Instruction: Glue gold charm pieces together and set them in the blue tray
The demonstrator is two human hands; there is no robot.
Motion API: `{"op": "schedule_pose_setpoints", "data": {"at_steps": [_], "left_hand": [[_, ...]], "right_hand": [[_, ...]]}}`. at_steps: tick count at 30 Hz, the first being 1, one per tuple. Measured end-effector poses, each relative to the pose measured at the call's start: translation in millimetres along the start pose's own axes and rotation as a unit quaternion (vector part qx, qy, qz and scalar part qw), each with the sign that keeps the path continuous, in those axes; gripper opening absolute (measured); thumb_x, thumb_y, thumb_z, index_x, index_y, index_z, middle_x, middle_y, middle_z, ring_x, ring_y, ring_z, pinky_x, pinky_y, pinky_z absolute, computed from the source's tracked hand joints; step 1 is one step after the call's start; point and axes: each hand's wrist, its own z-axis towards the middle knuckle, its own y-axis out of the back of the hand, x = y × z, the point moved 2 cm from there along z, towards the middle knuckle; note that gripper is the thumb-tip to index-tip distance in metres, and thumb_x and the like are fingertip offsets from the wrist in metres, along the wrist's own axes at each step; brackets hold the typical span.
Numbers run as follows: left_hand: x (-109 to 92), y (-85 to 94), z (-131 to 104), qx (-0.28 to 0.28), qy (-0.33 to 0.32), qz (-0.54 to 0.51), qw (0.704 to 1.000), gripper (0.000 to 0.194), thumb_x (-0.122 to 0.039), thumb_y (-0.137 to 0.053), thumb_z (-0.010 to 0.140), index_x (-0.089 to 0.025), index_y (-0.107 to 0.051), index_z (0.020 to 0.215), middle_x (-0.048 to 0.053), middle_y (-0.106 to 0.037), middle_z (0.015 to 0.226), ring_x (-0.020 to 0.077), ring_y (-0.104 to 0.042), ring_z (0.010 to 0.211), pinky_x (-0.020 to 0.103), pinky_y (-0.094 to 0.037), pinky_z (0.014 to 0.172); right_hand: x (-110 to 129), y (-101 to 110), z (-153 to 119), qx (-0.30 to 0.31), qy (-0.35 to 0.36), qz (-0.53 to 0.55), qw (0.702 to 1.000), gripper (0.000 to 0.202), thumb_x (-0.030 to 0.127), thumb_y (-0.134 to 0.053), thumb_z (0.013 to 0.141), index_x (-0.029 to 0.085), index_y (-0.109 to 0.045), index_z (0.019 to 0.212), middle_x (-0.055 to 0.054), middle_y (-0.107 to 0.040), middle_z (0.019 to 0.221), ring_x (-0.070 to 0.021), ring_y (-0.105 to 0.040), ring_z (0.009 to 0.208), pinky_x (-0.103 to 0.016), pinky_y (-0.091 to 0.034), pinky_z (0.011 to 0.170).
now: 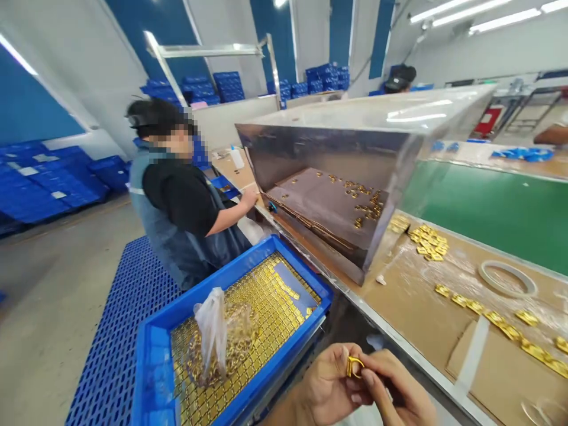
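Note:
My left hand (329, 381) and my right hand (394, 384) meet at the bottom of the view, fingers closed. Between their fingertips is a small gold-coloured metal loop (354, 367), pinched from both sides; fingers cover part of it. To the left is a blue plastic tray (153, 337) lined with rows of gold-coloured metal pieces (248, 290). On those rows rests a clear plastic bag (213, 331) with small gold-coloured parts in it. Right of my hands, a row of gold-coloured pieces (497, 321) lies along the cardboard-covered bench (426, 319).
A dark-sided box-like hood (328, 148) with loose gold parts inside stands ahead. A roll of tape (508, 279) and a gold pile (429, 242) lie on the bench, beside a green surface (492, 204). A co-worker (181, 195) stands left, near stacked blue trays (44, 183).

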Motion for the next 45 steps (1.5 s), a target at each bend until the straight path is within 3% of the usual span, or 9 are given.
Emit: {"op": "schedule_pose_setpoints", "data": {"at_steps": [4,11,20,27,32,39,45], "left_hand": [[2.3,-9.0,14.9,-0.011,0.029,-0.014,0.999,0.052,-0.041,-0.094,0.063,-0.015,-0.049,0.063,-0.008,-0.035,0.057,0.0059,-0.020,0.053,0.020,-0.020,0.052],[-4.6,-22.5,33.3,0.018,0.020,0.031,0.999,0.051,-0.048,-0.090,0.068,-0.016,-0.050,0.063,-0.006,-0.034,0.059,0.0078,-0.024,0.053,0.019,-0.029,0.052],[-11.6,-21.0,50.0,-0.002,0.045,0.020,0.999,0.044,-0.042,-0.089,0.071,-0.016,-0.054,0.064,-0.007,-0.033,0.060,0.0085,-0.024,0.054,0.018,-0.034,0.055],[-3.5,-21.3,55.3,0.017,0.052,0.020,0.998,0.047,-0.044,-0.088,0.072,-0.017,-0.051,0.063,-0.008,-0.031,0.059,0.0081,-0.025,0.054,0.019,-0.034,0.057],[-3.4,-21.2,57.3,-0.014,0.047,0.016,0.999,0.050,-0.045,-0.090,0.068,-0.017,-0.050,0.063,-0.008,-0.028,0.059,0.0077,-0.024,0.054,0.019,-0.036,0.058],[-6.3,-25.1,58.5,-0.061,0.042,-0.010,0.997,0.043,-0.038,-0.090,0.071,-0.015,-0.053,0.067,-0.007,-0.035,0.064,0.0072,-0.027,0.055,0.020,-0.037,0.058],[-8.4,-26.3,58.6,-0.079,0.038,-0.021,0.996,0.042,-0.038,-0.088,0.075,-0.015,-0.054,0.067,-0.006,-0.035,0.062,0.0080,-0.034,0.056,0.020,-0.040,0.059]], "right_hand": [[9.4,14.0,10.5,-0.057,-0.024,-0.010,0.998,0.013,0.030,-0.068,0.094,0.027,-0.081,0.095,-0.005,-0.074,0.076,-0.0179,-0.071,0.066,-0.023,-0.059,0.058],[14.8,14.8,15.2,-0.169,-0.029,-0.022,0.985,0.011,0.020,-0.070,0.092,0.026,-0.079,0.088,-0.002,-0.070,0.076,-0.0151,-0.066,0.067,-0.024,-0.056,0.060],[5.3,14.0,29.3,-0.178,-0.050,0.031,0.982,0.015,0.015,-0.067,0.092,0.024,-0.077,0.086,-0.001,-0.066,0.078,-0.0131,-0.066,0.062,-0.021,-0.054,0.051],[11.4,18.5,27.9,-0.184,-0.024,-0.018,0.982,0.018,0.010,-0.064,0.093,0.023,-0.074,0.085,0.000,-0.065,0.076,-0.0115,-0.064,0.061,-0.020,-0.054,0.054],[5.5,20.2,32.0,-0.180,-0.030,-0.007,0.983,0.018,0.011,-0.064,0.093,0.023,-0.075,0.086,0.000,-0.066,0.077,-0.0108,-0.063,0.059,-0.019,-0.054,0.053],[-7.7,21.5,34.6,-0.205,-0.059,0.047,0.976,0.012,0.020,-0.068,0.093,0.024,-0.077,0.086,-0.002,-0.067,0.078,-0.0142,-0.067,0.065,-0.021,-0.053,0.049],[-12.1,22.1,34.3,-0.186,-0.016,0.039,0.982,0.010,0.018,-0.070,0.091,0.024,-0.077,0.090,-0.003,-0.068,0.079,-0.0141,-0.066,0.065,-0.022,-0.053,0.051]]}}
